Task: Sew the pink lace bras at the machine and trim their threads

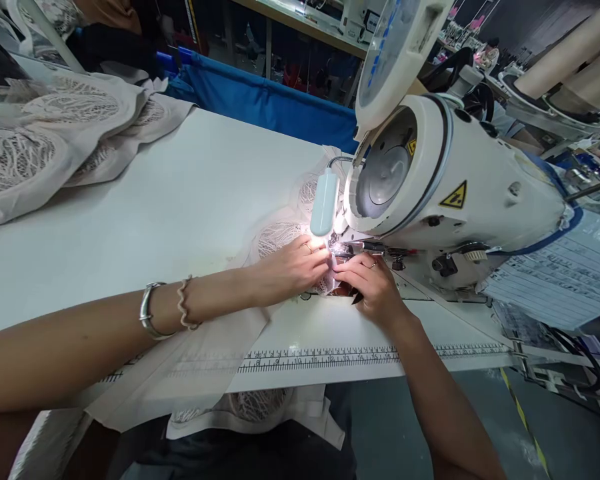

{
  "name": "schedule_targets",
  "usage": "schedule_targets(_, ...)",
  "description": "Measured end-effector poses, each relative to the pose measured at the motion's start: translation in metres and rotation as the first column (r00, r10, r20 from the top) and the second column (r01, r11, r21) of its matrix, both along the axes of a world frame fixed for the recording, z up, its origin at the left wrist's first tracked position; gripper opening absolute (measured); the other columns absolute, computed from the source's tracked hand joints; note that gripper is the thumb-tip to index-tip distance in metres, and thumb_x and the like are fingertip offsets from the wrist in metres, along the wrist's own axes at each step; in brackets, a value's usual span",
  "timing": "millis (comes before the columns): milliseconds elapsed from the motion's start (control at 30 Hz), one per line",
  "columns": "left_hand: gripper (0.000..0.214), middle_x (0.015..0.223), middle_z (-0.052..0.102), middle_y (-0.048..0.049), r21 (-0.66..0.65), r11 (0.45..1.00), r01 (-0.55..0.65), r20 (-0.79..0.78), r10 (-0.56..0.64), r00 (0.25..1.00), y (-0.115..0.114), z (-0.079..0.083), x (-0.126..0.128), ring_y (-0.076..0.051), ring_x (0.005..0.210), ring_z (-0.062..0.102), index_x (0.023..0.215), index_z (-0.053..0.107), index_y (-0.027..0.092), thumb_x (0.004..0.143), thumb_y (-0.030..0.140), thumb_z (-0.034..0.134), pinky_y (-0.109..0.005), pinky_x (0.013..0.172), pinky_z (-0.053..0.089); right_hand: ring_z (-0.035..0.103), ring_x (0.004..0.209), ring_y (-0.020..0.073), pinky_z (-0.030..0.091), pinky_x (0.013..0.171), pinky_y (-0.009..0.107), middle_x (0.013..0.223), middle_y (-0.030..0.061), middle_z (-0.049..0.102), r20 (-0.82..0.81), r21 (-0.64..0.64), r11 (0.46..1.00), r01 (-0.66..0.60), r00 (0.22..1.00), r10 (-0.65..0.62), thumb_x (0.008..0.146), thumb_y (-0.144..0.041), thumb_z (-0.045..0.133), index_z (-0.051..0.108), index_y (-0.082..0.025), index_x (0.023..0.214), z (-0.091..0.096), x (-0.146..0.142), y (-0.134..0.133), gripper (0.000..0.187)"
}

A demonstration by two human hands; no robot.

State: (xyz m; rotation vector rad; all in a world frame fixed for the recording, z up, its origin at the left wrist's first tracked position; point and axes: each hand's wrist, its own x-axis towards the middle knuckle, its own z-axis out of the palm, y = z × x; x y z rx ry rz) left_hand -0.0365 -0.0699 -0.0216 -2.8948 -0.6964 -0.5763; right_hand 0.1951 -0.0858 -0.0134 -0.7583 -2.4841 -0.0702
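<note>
Pale lace at centre, just left of the lit end of the machine. Left hand rests on it; right hand touches its right edge; whether either pinches, I can't tell from here. Risks, I judge: uneven pull puckering it; a hand straying too close, getting nicked. Count: two hands, one machine, one lamp, two bracelets.

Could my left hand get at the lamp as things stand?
Probably yes: the lamp sits just past your left hand with nothing visible between, though that hand is on the fabric.
</note>
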Motion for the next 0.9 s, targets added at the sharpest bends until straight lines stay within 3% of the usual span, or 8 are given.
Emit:
schedule_targets(100,0.034,0.088,0.066,-0.0067,-0.092,0.992,0.088,0.007,-0.088,0.996,-0.001,0.002,0.0,-0.018,0.079,0.054,0.093,0.065,0.013,0.098,0.001,0.033,-0.032,0.075,0.044,0.066,0.092,0.0208,0.05,0.083,0.037,0.099,0.0041,0.078,-0.004,-0.006,1.0,0.005,1.0,-0.005,0.09,-0.007,0.059,0.07,-0.02,0.094,-0.001,0.001,0.0,0.017)
schedule_targets(200,0.034,0.084,0.066,-0.0067,-0.096,0.994,0.059,0.015,-0.057,0.998,-0.001,0.002,-0.001,-0.018,0.075,0.052,0.096,0.066,0.013,0.099,0.003,0.034,-0.033,0.072,0.044,0.066,0.089,0.0203,0.049,0.08,0.037,0.097,0.0032,0.079,-0.005,0.016,1.0,0.008,1.0,-0.008,0.092,-0.011,0.06,0.07,-0.021,0.091,0.0,0.001,0.0,0.014)
schedule_targets(333,0.031,0.091,0.067,-0.0085,-0.053,0.998,0.036,0.007,-0.035,0.999,-0.002,-0.001,-0.002,-0.021,0.084,0.056,0.109,0.068,0.016,0.098,0.008,0.041,-0.037,0.081,0.044,0.065,0.083,0.0187,0.048,0.076,0.035,0.092,0.0018,0.079,-0.032,0.038,0.999,0.005,0.999,-0.003,0.091,-0.012,0.064,0.068,-0.021,0.086,0.001,0.001,-0.001,0.01)
schedule_targets(433,0.03,0.1,0.068,-0.0099,-0.05,0.998,0.033,0.019,-0.032,0.999,-0.004,-0.005,0.001,-0.022,0.093,0.057,0.109,0.068,0.017,0.097,0.006,0.043,-0.037,0.087,0.043,0.065,0.083,0.0183,0.048,0.076,0.035,0.093,0.0019,0.078,-0.042,0.029,0.999,0.02,0.999,-0.018,0.09,-0.011,0.065,0.068,-0.021,0.087,-0.001,0.002,-0.001,0.011)
schedule_targets(667,0.035,0.096,0.066,-0.0111,-0.049,0.999,0.023,0.02,-0.022,1.0,-0.004,-0.011,0.005,-0.022,0.086,0.056,0.116,0.064,0.01,0.095,0.002,0.036,-0.037,0.086,0.041,0.068,0.092,0.0208,0.049,0.078,0.035,0.099,0.0046,0.078,-0.026,0.018,0.999,0.029,0.999,-0.028,0.089,-0.006,0.06,0.07,-0.02,0.093,-0.003,0.005,0.001,0.017)
schedule_targets(900,0.035,0.102,0.068,-0.0105,-0.079,0.997,0.008,0.049,-0.004,0.999,0.005,-0.01,-0.001,-0.022,0.093,0.059,0.114,0.062,0.014,0.092,0.0,0.039,-0.039,0.091,0.039,0.067,0.092,0.0205,0.051,0.08,0.035,0.101,0.0042,0.078,-0.009,-0.017,0.999,0.05,0.999,-0.051,0.082,0.005,0.048,0.07,-0.02,0.095,-0.004,0.005,0.001,0.035)
